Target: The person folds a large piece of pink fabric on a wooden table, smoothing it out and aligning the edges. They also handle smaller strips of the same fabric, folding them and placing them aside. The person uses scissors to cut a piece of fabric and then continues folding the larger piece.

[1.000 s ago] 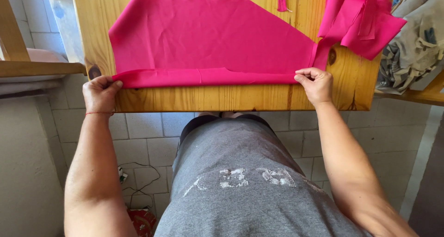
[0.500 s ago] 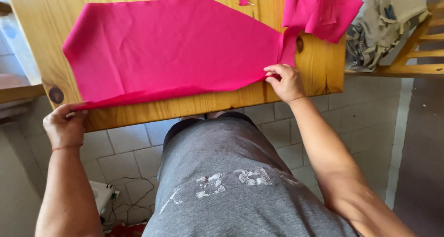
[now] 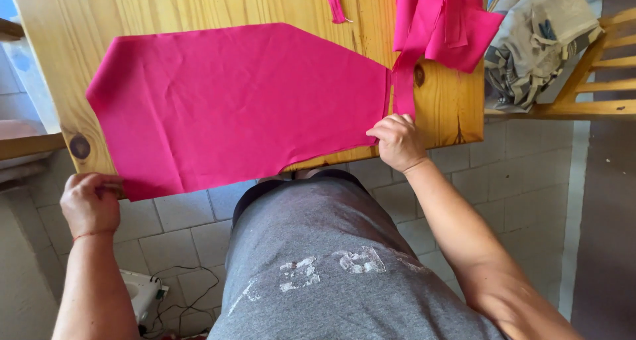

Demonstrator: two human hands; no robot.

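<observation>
Two hands are kept on one piece of pink cloth, each at a near corner. The left hand is closed, with the near-left corner of the cloth pinched between thumb and fingers, just off the front edge of the wooden table. The right hand is curled shut as well, and the near-right corner is gripped by its fingertips at the table edge, beside a narrow pink strip that runs down from a heap of pink pieces.

As for progress, the cloth is judged to be mostly laid out: it is spread flat over the tabletop, with only faint creases. Its near-left part hangs past the table edge, and the front edge runs at a slant, so squaring up and smoothing are judged to be left.

Further out, a second thin pink strip is seen at the far side of the table. A bundle of grey and beige fabric is lying on a wooden chair to the right of the table. Below, a grey shirt with worn white print is seen, and beside it a tiled floor, where a white appliance with dark cables can be made out near the left forearm.
</observation>
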